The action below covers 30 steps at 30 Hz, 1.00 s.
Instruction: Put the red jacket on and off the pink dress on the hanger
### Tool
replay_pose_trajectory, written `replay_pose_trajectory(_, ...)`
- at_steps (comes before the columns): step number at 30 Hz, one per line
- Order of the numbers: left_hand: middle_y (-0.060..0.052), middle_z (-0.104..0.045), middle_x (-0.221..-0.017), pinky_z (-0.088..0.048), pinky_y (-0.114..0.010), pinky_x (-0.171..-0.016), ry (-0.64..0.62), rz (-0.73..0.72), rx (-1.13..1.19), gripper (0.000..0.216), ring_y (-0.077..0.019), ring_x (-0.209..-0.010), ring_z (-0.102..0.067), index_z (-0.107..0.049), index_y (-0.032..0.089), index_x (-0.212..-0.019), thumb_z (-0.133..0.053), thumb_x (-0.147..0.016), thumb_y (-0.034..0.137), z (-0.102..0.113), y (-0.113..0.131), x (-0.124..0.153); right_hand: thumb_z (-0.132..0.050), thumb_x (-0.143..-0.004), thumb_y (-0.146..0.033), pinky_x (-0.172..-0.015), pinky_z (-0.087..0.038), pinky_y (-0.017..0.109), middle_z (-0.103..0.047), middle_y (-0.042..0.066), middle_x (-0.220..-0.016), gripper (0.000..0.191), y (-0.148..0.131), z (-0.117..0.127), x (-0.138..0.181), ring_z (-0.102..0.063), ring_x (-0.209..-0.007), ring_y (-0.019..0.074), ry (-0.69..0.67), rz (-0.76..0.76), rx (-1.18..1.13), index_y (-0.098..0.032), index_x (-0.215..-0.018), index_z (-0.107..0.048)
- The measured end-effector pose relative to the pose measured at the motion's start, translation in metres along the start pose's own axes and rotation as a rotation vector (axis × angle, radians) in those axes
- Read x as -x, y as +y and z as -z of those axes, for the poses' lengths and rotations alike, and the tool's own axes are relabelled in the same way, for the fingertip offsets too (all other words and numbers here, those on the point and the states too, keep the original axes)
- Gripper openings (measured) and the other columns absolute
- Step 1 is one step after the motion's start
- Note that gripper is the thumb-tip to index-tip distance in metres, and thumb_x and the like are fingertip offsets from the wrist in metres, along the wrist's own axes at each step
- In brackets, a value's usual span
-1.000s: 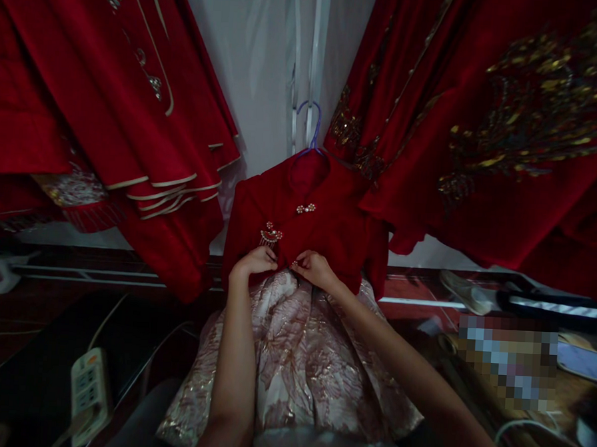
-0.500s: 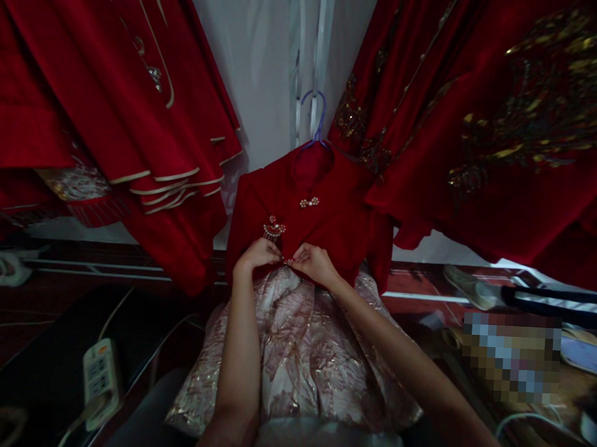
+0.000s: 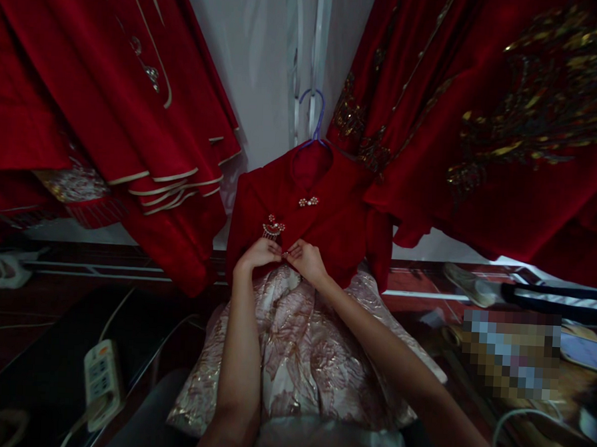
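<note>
A red jacket (image 3: 335,229) hangs on a purple hanger (image 3: 318,121) in front of me. Its collar carries a jewelled clasp (image 3: 308,202), and a beaded brooch (image 3: 273,227) with dangling strands sits lower on the left. My left hand (image 3: 261,254) is closed at the jacket's lower front, just beneath the brooch. Opposite it, my right hand (image 3: 304,258) pinches from the other side, fingertips nearly meeting the left ones. Between them a small jewelled clasp (image 3: 285,253) shows, mostly covered by fingers. Pale pink brocade fabric (image 3: 291,356) with metallic threads spreads below the jacket, under my forearms.
Red garments hang on the left (image 3: 148,129) and right (image 3: 504,201), the right ones with gold sequins. A power strip (image 3: 102,383) lies on a dark surface at left. At right are a person's shoe (image 3: 468,284), a phone (image 3: 587,350) and a white cable (image 3: 523,414).
My right hand has shifted slightly left, closer to my left hand, covering more of the small clasp. The brocade's right edge has spread outward a little. My left hand is nearly still.
</note>
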<state>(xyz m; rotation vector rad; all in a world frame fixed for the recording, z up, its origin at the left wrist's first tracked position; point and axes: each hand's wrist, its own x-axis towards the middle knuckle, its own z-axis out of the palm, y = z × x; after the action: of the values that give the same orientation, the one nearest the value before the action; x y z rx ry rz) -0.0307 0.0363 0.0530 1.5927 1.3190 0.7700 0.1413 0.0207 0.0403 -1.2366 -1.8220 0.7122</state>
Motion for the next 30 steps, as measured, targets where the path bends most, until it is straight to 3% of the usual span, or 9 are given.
replay_pose_trajectory(12,-0.004,-0.066,-0.059,-0.049,-0.023,-0.058,0.023,0.070,0.163,0.012,-0.0098,-0.053,-0.059,-0.068,0.009,-0.070,-0.072,-0.059,0.011,-0.002,0.000,0.001,-0.060,-0.073,-0.020,-0.062,-0.049,0.021,-0.064,0.000,-0.070,0.005,0.004,-0.008,0.004,-0.061,-0.062,0.0116,0.099,-0.002,0.006,-0.019,-0.077,-0.057)
replay_pose_trajectory(17,-0.005,-0.069,-0.064,-0.049,-0.022,-0.057,0.031,0.014,0.025,0.013,-0.0105,-0.055,-0.060,-0.069,0.008,-0.073,-0.066,-0.061,0.009,0.001,-0.006,-0.001,-0.059,-0.074,-0.020,-0.062,-0.047,0.021,-0.064,0.000,-0.071,0.005,0.006,-0.010,0.004,-0.060,-0.063,0.0117,0.105,0.038,0.036,-0.019,-0.078,-0.058)
replay_pose_trajectory(25,-0.004,-0.070,-0.072,-0.049,-0.022,-0.064,0.021,-0.116,-0.152,0.013,-0.0129,-0.067,-0.063,-0.070,0.012,-0.073,-0.066,-0.064,0.020,0.003,-0.012,-0.004,-0.057,-0.074,-0.018,-0.062,-0.046,0.021,-0.062,0.000,-0.072,0.004,0.002,-0.008,0.008,-0.058,-0.063,0.0117,0.090,0.065,0.045,-0.019,-0.078,-0.057)
replay_pose_trajectory(30,-0.002,-0.063,-0.066,-0.050,-0.023,-0.057,-0.023,0.082,0.021,0.010,-0.0109,-0.060,-0.059,-0.062,0.011,-0.073,-0.064,-0.063,0.010,-0.004,-0.009,-0.003,-0.058,-0.074,-0.016,-0.066,-0.046,0.023,-0.060,0.001,-0.076,0.009,0.005,-0.006,0.006,-0.056,-0.068,0.0121,0.042,0.086,0.100,-0.018,-0.082,-0.055)
